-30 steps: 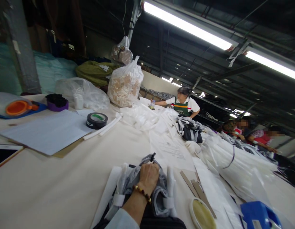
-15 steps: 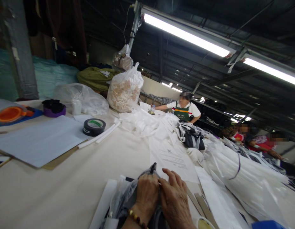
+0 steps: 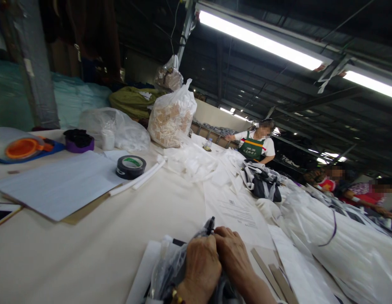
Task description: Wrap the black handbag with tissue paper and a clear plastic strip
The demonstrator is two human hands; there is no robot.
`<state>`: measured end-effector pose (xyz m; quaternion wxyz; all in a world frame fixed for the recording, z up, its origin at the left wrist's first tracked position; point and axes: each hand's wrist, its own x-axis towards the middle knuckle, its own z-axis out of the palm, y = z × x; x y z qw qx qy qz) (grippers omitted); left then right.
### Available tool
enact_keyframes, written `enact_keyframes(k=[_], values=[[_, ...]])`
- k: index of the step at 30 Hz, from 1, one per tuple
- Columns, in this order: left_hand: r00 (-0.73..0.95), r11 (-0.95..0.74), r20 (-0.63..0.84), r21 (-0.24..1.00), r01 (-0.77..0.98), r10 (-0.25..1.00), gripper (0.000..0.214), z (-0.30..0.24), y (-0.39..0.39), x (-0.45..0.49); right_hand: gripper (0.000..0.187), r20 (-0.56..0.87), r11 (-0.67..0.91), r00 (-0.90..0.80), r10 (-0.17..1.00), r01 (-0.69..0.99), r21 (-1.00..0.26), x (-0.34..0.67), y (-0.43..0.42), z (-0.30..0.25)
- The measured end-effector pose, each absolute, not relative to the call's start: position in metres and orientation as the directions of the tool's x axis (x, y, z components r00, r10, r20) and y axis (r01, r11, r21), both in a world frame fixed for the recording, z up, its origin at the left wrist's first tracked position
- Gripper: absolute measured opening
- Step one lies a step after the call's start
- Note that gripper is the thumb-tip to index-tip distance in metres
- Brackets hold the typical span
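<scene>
My left hand (image 3: 202,264), with a beaded bracelet at the wrist, is closed on a dark grey soft item (image 3: 179,270) at the bottom middle. A short black end (image 3: 210,225) pokes up from it beyond my fingers. Pressed close beside it, my right hand (image 3: 233,255) has its fingers curled inward at the same spot; my hands hide what they pinch. Clear plastic (image 3: 164,266) and a white strip (image 3: 143,270) lie to the left under the item. Past my hands a printed paper sheet (image 3: 236,213) rests on the table.
A black tape roll (image 3: 131,166) sits by grey-white sheets (image 3: 59,181) on the left. Brown strips (image 3: 271,274) and a large plastic-wrapped bundle (image 3: 347,228) lie right. A filled plastic bag (image 3: 173,114) stands at the back. A co-worker in a green apron (image 3: 251,145) stands across.
My right hand's raised, spread fingers have curled in against my left hand. The view has shifted slightly, so the table's contents appear further right. The co-worker's outstretched arm has drawn back.
</scene>
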<state>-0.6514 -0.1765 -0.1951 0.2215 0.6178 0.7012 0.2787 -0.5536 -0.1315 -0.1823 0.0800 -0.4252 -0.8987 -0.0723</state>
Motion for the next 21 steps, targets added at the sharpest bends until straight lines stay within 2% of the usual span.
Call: enact_keyframes(k=[3, 5, 9, 12, 14, 16, 19, 21], values=[[-0.214, 0.131, 0.02, 0.733, 0.667, 0.977, 0.023, -0.188, -0.177, -0.656, 0.028, 0.5, 0.707, -0.638, 0.585, 0.703, 0.07, -0.548, -0.135, -0.185], [-0.291, 0.189, -0.016, 0.795, 0.576, 0.957, 0.026, -0.185, -0.176, -0.66, 0.029, 0.612, 0.718, -0.611, 0.502, 0.689, 0.098, -0.546, -0.139, -0.184], [-0.301, 0.234, -0.093, 0.846, 0.478, 0.949, 0.03, -0.19, -0.17, -0.665, 0.026, 0.632, 0.679, -0.6, 0.49, 0.717, 0.155, -0.546, -0.143, -0.184], [-0.258, 0.21, -0.103, 0.877, 0.432, 0.961, 0.029, -0.196, -0.166, -0.667, 0.027, 0.628, 0.708, -0.609, 0.485, 0.694, 0.127, -0.549, -0.141, -0.183], [-0.248, 0.18, -0.088, 0.908, 0.378, 0.965, 0.026, -0.196, -0.165, -0.669, 0.025, 0.628, 0.729, -0.582, 0.517, 0.684, 0.033, -0.553, -0.14, -0.18], [-0.241, 0.151, -0.074, 0.937, 0.316, 0.968, 0.02, -0.194, -0.164, -0.672, 0.026, 0.63, 0.699, -0.476, 0.613, 0.699, -0.151, -0.557, -0.139, -0.176], [-0.27, 0.141, -0.071, 0.958, 0.249, 0.96, 0.014, -0.191, -0.163, -0.676, 0.034, 0.582, 0.554, -0.225, 0.782, 0.678, -0.482, -0.562, -0.14, -0.165], [-0.308, 0.152, -0.078, 0.963, 0.223, 0.948, 0.015, -0.192, -0.162, -0.678, 0.039, 0.52, 0.47, -0.118, 0.846, 0.626, -0.623, -0.562, -0.145, -0.159]])
